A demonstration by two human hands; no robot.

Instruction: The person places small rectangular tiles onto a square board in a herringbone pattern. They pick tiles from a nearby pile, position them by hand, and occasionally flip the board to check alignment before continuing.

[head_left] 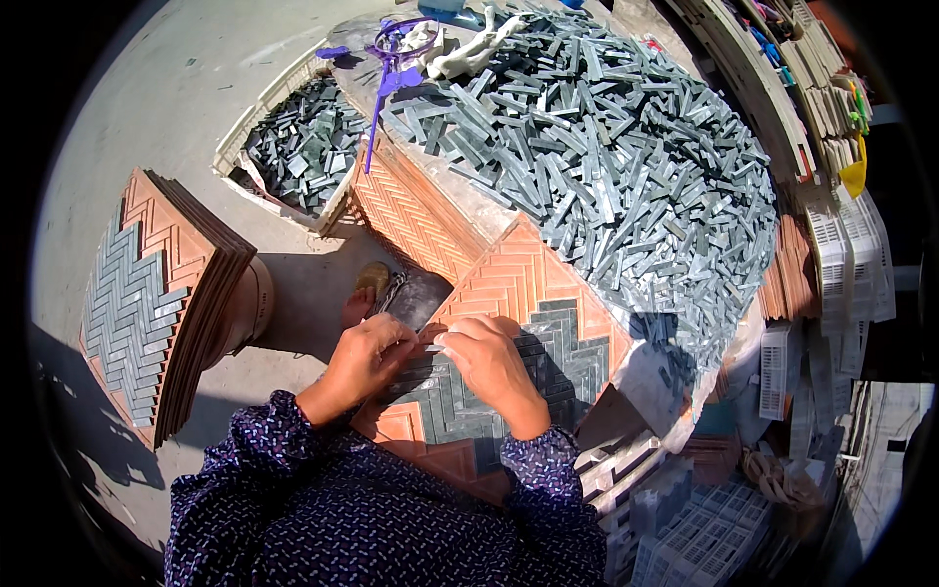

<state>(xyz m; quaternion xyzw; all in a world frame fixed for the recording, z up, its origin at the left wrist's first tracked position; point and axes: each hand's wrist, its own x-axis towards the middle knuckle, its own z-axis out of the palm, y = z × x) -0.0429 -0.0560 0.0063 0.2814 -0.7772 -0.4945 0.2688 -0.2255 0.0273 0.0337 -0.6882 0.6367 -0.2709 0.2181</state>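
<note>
An orange mould tray (489, 279) with herringbone slots lies in front of me, tilted cornerwise. Dark grey-green stone strips (558, 357) fill a broad band of its slots; orange slots show bare at the far corner and near edge. Over the tray's left edge, my left hand (367, 357) is closed in a pinch. My right hand (491, 370) is bent over the strips, thumb and fingers pressed together close to the left fingertips. A small pale patch shows between the fingertips, too small to name. What either hand holds is hidden.
A large heap of loose stone strips (597, 147) covers the table beyond. Farther left stands a crate of stone pieces (303, 147). A stack of filled trays (137, 313) rests on a bucket (256, 303). A purple-handled tool (377, 117), white gloves (479, 47) and plastic baskets (709, 533) lie around.
</note>
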